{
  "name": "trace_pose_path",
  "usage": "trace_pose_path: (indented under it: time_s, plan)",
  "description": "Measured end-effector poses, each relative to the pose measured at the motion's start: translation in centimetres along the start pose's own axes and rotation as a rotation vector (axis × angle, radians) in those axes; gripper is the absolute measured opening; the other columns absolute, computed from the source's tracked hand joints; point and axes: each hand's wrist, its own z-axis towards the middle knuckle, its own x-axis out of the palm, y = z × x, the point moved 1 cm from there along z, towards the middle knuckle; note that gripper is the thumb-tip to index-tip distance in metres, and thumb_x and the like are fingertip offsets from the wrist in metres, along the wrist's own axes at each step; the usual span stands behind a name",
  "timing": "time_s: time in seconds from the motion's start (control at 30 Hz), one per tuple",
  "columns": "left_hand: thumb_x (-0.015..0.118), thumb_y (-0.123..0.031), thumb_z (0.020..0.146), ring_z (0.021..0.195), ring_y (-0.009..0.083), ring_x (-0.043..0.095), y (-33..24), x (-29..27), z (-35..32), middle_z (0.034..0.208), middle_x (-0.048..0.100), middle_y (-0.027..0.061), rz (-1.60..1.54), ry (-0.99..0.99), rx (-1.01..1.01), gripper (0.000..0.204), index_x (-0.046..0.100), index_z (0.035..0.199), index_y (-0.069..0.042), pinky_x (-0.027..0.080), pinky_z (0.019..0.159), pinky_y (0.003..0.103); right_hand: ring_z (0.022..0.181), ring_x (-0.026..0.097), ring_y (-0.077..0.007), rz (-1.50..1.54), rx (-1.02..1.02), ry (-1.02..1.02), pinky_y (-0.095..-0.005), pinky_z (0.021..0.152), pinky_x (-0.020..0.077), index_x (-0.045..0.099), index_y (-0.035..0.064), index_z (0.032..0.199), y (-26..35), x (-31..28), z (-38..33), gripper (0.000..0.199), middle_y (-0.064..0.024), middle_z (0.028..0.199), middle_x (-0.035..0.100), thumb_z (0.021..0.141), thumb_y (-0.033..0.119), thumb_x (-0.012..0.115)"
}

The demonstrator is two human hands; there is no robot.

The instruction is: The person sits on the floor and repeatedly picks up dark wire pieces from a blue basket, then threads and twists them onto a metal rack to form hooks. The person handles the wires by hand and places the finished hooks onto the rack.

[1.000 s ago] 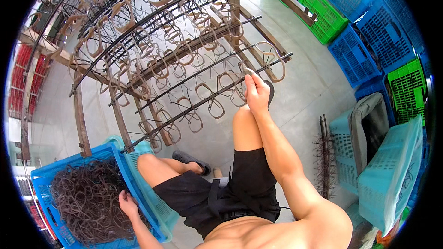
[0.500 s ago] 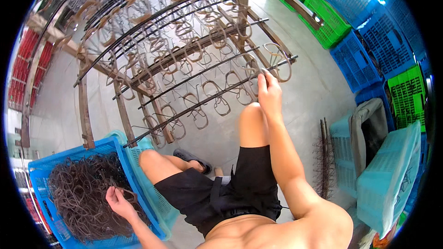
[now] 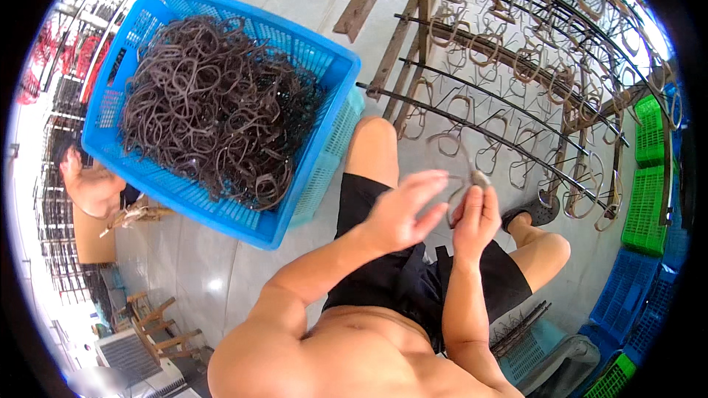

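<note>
In front of my lap, my right hand (image 3: 476,221) pinches a thin grey-brown looped band (image 3: 466,162), whose curve rises above the fingers. Just beside it, my left hand (image 3: 409,210) has its fingers stretched and apart, slightly blurred, with fingertips close to the band. A large heap of dark brown looped bands (image 3: 214,110) fills much of a blue plastic basket (image 3: 313,210) to my left. Ahead and to the right stands a rack with dark rods (image 3: 479,129), from which many similar loops (image 3: 527,166) hang.
Under the blue basket sits a teal crate (image 3: 328,151). Green crates (image 3: 643,210) and blue crates (image 3: 623,295) are stacked at the right. Another person (image 3: 96,188) is at the far left, near a wooden stool (image 3: 158,328). A grey cloth (image 3: 564,361) lies at the lower right.
My view has turned left, bringing the basket ahead. My right hand has left the rod's end and come before my lap; my left hand has left the heap and come beside it.
</note>
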Motion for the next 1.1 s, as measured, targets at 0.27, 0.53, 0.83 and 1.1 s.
trace_pose_path:
  time_s: [0.27,0.53,0.83,1.1]
  plan:
    - [0.065,-0.022,0.074,0.111,0.0408,0.046,11.1,-17.2,-5.7,0.116,0.051,0.0220,1.063,0.338,-0.908,0.049,0.053,0.117,-0.002,0.038,0.094,0.047,0.041,0.037,-0.0057,0.138,-0.330,-0.629,-0.0212,0.036,0.0300,0.047,0.0096,0.085,-4.4,-12.4,11.2,0.014,0.0033,0.054,0.039,0.096,0.018,0.049]
    - [0.086,-0.019,0.041,0.116,0.0384,0.045,12.0,-17.6,-4.3,0.129,0.039,0.0151,1.129,0.949,-1.037,0.106,0.035,0.133,-0.016,0.046,0.090,0.047,0.042,0.040,-0.0034,0.245,-0.266,-0.674,-0.0201,0.038,0.0328,0.054,0.0021,0.109,-2.7,-13.9,12.9,0.020,0.0031,0.056,0.044,0.096,0.016,0.048]
    - [0.071,0.006,0.064,0.104,0.0343,0.052,14.5,-20.0,-10.0,0.134,0.034,0.0180,0.745,0.099,-0.906,0.096,0.018,0.142,-0.009,0.047,0.084,0.041,0.038,0.038,-0.0081,0.422,-0.232,-0.586,-0.0229,0.034,0.0291,0.052,0.0065,0.087,-2.9,-13.9,13.5,0.015,0.0022,0.052,0.039,0.095,0.018,0.049]
    - [0.072,-0.011,0.075,0.072,0.0260,0.058,17.7,-22.8,-12.4,0.080,0.059,0.0124,0.848,0.196,-1.114,0.041,0.043,0.103,0.000,0.046,0.071,0.038,0.039,0.034,-0.0046,0.419,-0.218,-0.602,-0.0214,0.035,0.0278,0.056,0.0045,0.089,-2.4,-13.2,13.4,0.015,0.0043,0.052,0.039,0.095,0.016,0.049]
